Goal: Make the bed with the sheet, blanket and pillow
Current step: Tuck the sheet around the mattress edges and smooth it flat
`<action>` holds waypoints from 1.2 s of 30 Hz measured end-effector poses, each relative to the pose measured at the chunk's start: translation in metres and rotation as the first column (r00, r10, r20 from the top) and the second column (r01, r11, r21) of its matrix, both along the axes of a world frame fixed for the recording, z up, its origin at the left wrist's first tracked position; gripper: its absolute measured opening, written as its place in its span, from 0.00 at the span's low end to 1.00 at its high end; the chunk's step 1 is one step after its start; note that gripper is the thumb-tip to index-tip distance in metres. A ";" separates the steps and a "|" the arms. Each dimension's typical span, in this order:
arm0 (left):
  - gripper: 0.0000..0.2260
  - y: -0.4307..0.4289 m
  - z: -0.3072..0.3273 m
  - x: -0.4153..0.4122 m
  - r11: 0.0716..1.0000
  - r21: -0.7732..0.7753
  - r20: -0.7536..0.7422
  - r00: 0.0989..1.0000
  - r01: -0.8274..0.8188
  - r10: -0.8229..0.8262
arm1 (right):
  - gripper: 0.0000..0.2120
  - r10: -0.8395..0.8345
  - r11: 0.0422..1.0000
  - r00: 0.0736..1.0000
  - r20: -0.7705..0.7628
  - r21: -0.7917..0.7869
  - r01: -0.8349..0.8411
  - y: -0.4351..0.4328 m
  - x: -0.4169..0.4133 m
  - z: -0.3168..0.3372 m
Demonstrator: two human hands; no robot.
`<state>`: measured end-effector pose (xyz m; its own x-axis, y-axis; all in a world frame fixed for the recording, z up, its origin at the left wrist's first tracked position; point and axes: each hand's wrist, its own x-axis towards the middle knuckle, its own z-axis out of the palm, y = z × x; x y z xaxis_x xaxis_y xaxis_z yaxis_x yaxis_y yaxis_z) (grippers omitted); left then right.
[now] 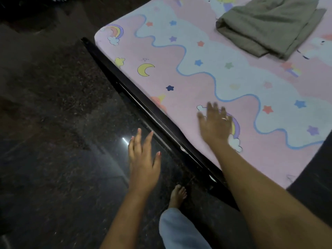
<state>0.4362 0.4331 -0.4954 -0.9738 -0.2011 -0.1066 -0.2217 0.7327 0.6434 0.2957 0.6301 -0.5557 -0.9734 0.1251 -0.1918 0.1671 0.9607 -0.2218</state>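
The right hand lies flat, fingers straight, on the pink printed cotton sheet. The left hand hovers with fingers spread over the dark floor. A folded olive-grey blanket rests on the sheet.

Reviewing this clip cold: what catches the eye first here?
The pink sheet printed with stars, moons and rainbows, spread over the mattress, dominates. A folded olive blanket lies at its far end. The right hand spreads flat near the bed's edge; the left hand hovers open above the dark floor.
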 end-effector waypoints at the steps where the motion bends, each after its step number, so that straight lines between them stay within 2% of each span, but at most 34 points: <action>1: 0.25 -0.007 -0.004 -0.015 1.000 -0.003 -0.002 1.000 0.018 -0.018 | 0.31 0.053 0.999 0.998 -0.022 -0.010 -0.053 -0.029 -0.007 -0.001; 5: 0.23 -0.031 -0.018 -0.075 0.999 -0.011 0.034 0.998 0.053 -0.053 | 0.32 0.351 0.932 0.935 -0.054 -0.083 -0.354 -0.123 -0.027 0.007; 7: 0.24 -0.041 -0.015 -0.110 0.999 0.021 0.036 0.998 0.044 -0.045 | 0.28 0.518 0.803 0.851 -0.092 -0.292 -0.520 -0.138 -0.048 0.016; 8: 0.24 -0.045 -0.012 -0.127 0.998 0.027 0.024 0.998 0.053 -0.053 | 0.26 0.516 0.746 0.844 -0.144 -0.409 -0.526 -0.132 -0.061 0.023; 9: 0.24 -0.049 -0.010 -0.147 0.997 0.028 0.007 0.997 0.075 -0.075 | 0.26 0.449 0.740 0.874 -0.189 -0.469 -0.482 -0.120 -0.079 0.027; 11: 0.24 -0.055 -0.005 -0.186 0.993 0.018 -0.021 0.993 0.115 -0.114 | 0.28 0.194 0.854 0.961 -0.196 -0.449 -0.264 -0.077 -0.112 0.020; 13: 0.23 -0.057 -0.002 -0.220 0.990 -0.013 -0.025 0.990 0.138 -0.138 | 0.34 -0.082 0.959 0.983 -0.162 -0.282 0.034 -0.011 -0.133 0.003; 14: 0.23 -0.058 -0.001 -0.234 0.988 -0.029 -0.017 0.989 0.149 -0.150 | 0.35 -0.185 0.971 0.974 -0.132 -0.177 0.160 0.023 -0.138 -0.004; 17: 0.23 -0.057 -0.005 -0.267 0.968 -0.101 0.039 0.973 0.231 -0.228 | 0.31 -0.445 0.895 0.895 0.013 0.026 0.445 0.088 -0.132 -0.015; 20: 0.24 -0.064 -0.017 -0.299 0.925 -0.204 0.102 0.946 0.322 -0.307 | 0.29 -0.534 0.843 0.846 -0.008 0.081 0.532 0.069 -0.140 -0.026; 24: 0.25 -0.101 -0.040 -0.355 0.880 -0.280 0.159 0.922 0.384 -0.352 | 0.33 -0.430 0.899 0.900 -0.070 0.064 0.434 -0.023 -0.186 -0.031; 26: 0.25 -0.133 -0.048 -0.389 0.860 -0.341 0.196 0.923 0.380 -0.330 | 0.36 -0.379 0.922 0.922 -0.078 0.055 0.384 -0.076 -0.214 -0.031; 29: 0.25 -0.192 -0.053 -0.433 0.839 -0.422 0.200 0.938 0.342 -0.282 | 0.35 -0.285 0.957 0.956 -0.069 0.030 0.287 -0.170 -0.260 -0.029; 31: 0.24 -0.232 -0.052 -0.455 0.865 -0.407 0.191 0.953 0.293 -0.234 | 0.35 -0.226 0.974 0.974 -0.032 -0.029 0.225 -0.235 -0.293 -0.023; 34: 0.24 -0.282 -0.046 -0.488 0.901 -0.355 0.257 0.953 0.248 -0.161 | 0.35 -0.126 0.988 0.992 -0.007 -0.094 0.125 -0.320 -0.338 -0.011; 36: 0.23 -0.307 -0.046 -0.517 0.923 -0.274 0.291 0.938 0.271 -0.189 | 0.33 0.005 0.994 0.999 -0.032 -0.112 -0.008 -0.361 -0.361 -0.003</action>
